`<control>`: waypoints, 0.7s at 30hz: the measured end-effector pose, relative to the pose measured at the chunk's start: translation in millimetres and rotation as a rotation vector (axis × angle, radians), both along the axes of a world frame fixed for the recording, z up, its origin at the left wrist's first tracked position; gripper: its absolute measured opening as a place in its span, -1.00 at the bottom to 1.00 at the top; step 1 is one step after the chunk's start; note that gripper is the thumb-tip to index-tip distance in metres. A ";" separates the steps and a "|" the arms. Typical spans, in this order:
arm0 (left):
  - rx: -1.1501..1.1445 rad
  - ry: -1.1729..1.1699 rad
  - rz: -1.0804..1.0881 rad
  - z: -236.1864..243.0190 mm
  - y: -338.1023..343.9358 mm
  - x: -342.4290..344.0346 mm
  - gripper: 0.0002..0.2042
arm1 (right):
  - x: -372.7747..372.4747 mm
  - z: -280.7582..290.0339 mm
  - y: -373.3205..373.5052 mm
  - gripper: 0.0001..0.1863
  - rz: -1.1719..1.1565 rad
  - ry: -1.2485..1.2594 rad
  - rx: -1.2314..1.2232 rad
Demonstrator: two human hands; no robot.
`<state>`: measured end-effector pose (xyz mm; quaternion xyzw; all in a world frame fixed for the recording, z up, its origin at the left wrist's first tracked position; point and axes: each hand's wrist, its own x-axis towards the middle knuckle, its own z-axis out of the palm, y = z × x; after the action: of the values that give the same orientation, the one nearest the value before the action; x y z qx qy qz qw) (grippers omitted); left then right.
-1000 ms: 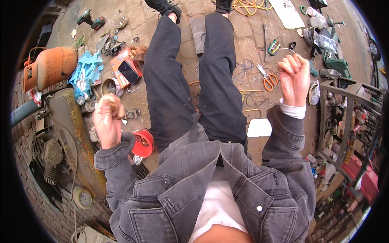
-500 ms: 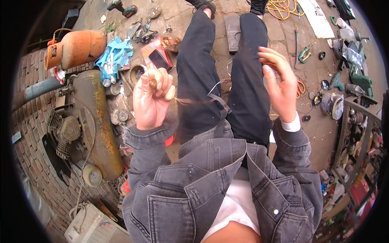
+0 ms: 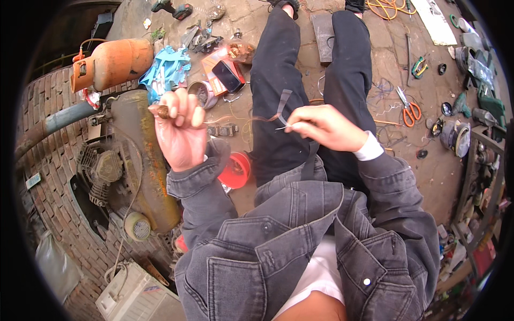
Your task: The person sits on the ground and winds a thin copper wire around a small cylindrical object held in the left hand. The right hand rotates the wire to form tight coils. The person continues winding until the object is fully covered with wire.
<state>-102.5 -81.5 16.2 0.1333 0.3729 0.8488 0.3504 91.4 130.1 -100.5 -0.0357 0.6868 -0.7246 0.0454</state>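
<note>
My left hand (image 3: 181, 134) is raised palm up, its fingers curled around a small bundle of copper wire (image 3: 163, 111). Thin loose copper strands (image 3: 241, 117) run from it across to my right hand (image 3: 329, 128). Between thumb and forefinger the right hand pinches a thin wire, whose pale tip (image 3: 281, 128) sticks out to the left. A grey flat strip (image 3: 284, 101) hangs close by in front of my trouser leg; whether the pinch also holds it, I cannot tell. Below and between the hands is a red bowl (image 3: 235, 170) on the ground.
Orange-handled scissors (image 3: 411, 113) and pliers (image 3: 419, 68) lie at right. A phone (image 3: 227, 76) rests on an orange box, beside a metal can (image 3: 201, 93). An orange gas cylinder (image 3: 115, 64) and a rusty tank (image 3: 144, 160) stand left; a metal rack (image 3: 484, 166) is at far right.
My right hand has come left and down from an open pose and closed on a wire. The left hand has shifted slightly left, still holding the bundle. The view has shifted, revealing the scissors and red bowl.
</note>
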 end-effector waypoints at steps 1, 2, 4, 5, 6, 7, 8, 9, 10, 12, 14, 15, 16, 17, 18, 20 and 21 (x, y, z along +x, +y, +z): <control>0.001 0.001 0.036 -0.9 -5.9 -5.7 -0.63 | 12.1 3.4 15.5 -0.86 -0.067 -0.015 -0.035; -0.014 0.027 0.063 -2.3 -10.9 -11.1 -0.64 | 22.4 7.3 28.0 -0.86 -0.187 -0.037 0.030; -0.001 0.018 0.109 -8.0 -17.9 -17.3 -0.64 | 44.2 18.0 50.8 -0.86 -0.362 -0.073 0.090; -0.025 0.038 0.109 -12.1 -19.5 -17.6 -0.64 | 54.5 23.8 59.8 -0.86 -0.412 -0.114 0.111; -0.078 0.043 0.105 -16.8 -20.0 -16.6 -0.64 | 63.3 29.1 64.6 -0.86 -0.412 -0.152 0.125; -0.097 0.045 0.068 -21.3 -19.4 -14.6 -0.64 | 69.3 32.8 67.9 -0.86 -0.429 -0.155 0.167; -0.118 0.067 0.071 -25.5 -17.8 -12.5 -0.64 | 74.1 35.8 69.1 -0.86 -0.442 -0.154 0.198; -0.126 0.087 0.061 -28.6 -15.5 -10.6 -0.64 | 77.4 38.0 69.5 -0.86 -0.462 -0.144 0.218; -0.124 0.082 0.082 -30.8 -12.8 -8.9 -0.64 | 79.6 39.7 68.8 -0.88 -0.499 -0.152 0.211; -0.259 0.242 0.063 -32.3 -7.3 -3.7 -0.67 | 81.9 42.5 66.4 -0.90 -0.565 -0.126 0.224; -0.466 0.400 0.098 -30.7 -1.2 4.4 -0.74 | 84.7 47.8 65.5 -0.94 -0.631 -0.127 0.139; -0.450 0.487 -0.031 -28.1 1.8 8.5 -0.75 | 86.3 51.6 66.6 -0.95 -0.647 -0.098 0.211; -0.581 0.570 -0.070 -25.0 4.7 14.4 -0.77 | 88.2 56.3 68.2 -0.96 -0.650 -0.067 0.279; -0.574 0.682 -0.159 -22.3 8.1 21.2 -0.79 | 89.5 60.8 69.2 -0.96 -0.662 -0.015 0.337; -0.658 0.727 -0.185 -21.1 12.8 29.5 -0.80 | 90.2 65.2 70.6 -0.97 -0.671 0.002 0.381; -0.701 0.821 -0.252 -20.2 23.4 42.9 -0.78 | 92.3 73.9 69.8 -0.95 -0.649 0.027 0.415; -0.728 0.806 -0.288 -19.4 27.7 47.9 -0.77 | 93.6 78.0 68.8 -0.94 -0.636 0.010 0.449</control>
<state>-54.6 -53.8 -3.3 0.3671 0.7243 0.4907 0.3159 185.0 198.9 -22.5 0.1865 0.8054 -0.5338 -0.1780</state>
